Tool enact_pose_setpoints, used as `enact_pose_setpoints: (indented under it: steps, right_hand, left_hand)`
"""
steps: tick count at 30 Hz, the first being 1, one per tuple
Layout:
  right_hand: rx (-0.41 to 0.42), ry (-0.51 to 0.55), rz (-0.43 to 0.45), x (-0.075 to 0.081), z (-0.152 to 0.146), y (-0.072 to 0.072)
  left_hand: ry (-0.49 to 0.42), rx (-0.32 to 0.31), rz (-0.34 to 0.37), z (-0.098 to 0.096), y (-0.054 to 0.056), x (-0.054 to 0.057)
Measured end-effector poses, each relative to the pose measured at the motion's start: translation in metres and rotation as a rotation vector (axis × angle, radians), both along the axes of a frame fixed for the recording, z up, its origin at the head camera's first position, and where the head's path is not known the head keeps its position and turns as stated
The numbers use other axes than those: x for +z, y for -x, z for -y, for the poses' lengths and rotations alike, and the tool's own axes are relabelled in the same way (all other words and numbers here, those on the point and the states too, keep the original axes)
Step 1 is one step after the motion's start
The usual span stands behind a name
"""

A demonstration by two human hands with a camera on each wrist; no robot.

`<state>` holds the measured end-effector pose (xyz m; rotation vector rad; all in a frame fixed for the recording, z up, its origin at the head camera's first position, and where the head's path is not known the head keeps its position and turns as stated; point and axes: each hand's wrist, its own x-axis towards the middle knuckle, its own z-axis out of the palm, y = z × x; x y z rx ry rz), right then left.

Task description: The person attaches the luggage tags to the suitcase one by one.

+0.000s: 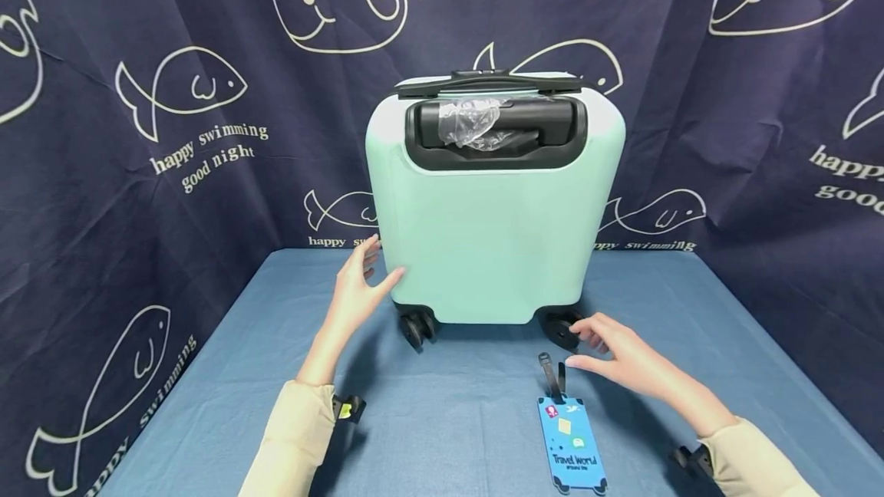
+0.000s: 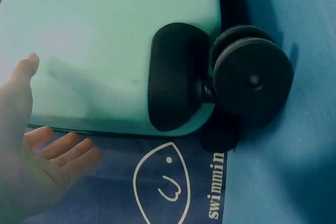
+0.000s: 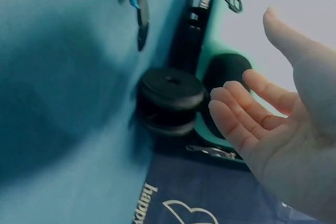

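A mint-green suitcase (image 1: 486,244) stands upright on its black wheels, with a black carry handle (image 1: 490,84) across the top and clear plastic over the recessed pull handle (image 1: 497,125). My left hand (image 1: 357,286) is at its lower left side, thumb and fingers spread; whether it touches the shell I cannot tell. Near the right wheel (image 1: 561,328) is my right hand (image 1: 618,351), fingers loosely bent and holding nothing. Just left of that hand lies a blue luggage tag (image 1: 572,439) with a black buckled strap (image 1: 549,374). The right wrist view shows the wheel (image 3: 170,90) beside my fingers.
Blue cloth (image 1: 442,420) covers the tabletop. Dark navy curtains (image 1: 207,267) with white whale and fish drawings hang behind and at both sides. Dark wrist cameras sit at both cream sleeves (image 1: 293,428).
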<state>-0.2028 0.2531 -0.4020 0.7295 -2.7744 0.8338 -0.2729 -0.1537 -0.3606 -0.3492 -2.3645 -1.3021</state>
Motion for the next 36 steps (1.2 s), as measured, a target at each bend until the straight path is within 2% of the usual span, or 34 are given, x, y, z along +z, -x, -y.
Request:
enact_pose_setpoints:
  steps: [7, 15, 20, 27, 32, 36]
  right_hand:
    - [0.097, 0.001, 0.085, -0.011, 0.007, -0.003]
    - [0.179, 0.032, 0.211, -0.027, 0.011, -0.008]
    - [0.202, 0.046, 0.257, -0.034, 0.012, -0.009]
    - [0.202, 0.022, 0.258, -0.037, 0.014, -0.009]
    - [0.224, 0.037, 0.337, -0.040, 0.015, -0.008]
    - [0.227, 0.092, 0.413, -0.042, 0.015, -0.008]
  left_hand:
    - [-0.098, -0.015, -0.001, -0.010, 0.006, 0.002]
    - [-0.139, -0.011, -0.006, -0.017, 0.011, 0.000]
    - [-0.153, -0.009, 0.004, -0.017, 0.012, 0.000]
    - [-0.143, -0.013, -0.036, -0.015, 0.013, 0.003]
    - [-0.139, -0.017, -0.025, -0.014, 0.014, 0.004]
    - [-0.136, -0.013, -0.013, -0.014, 0.015, 0.002]
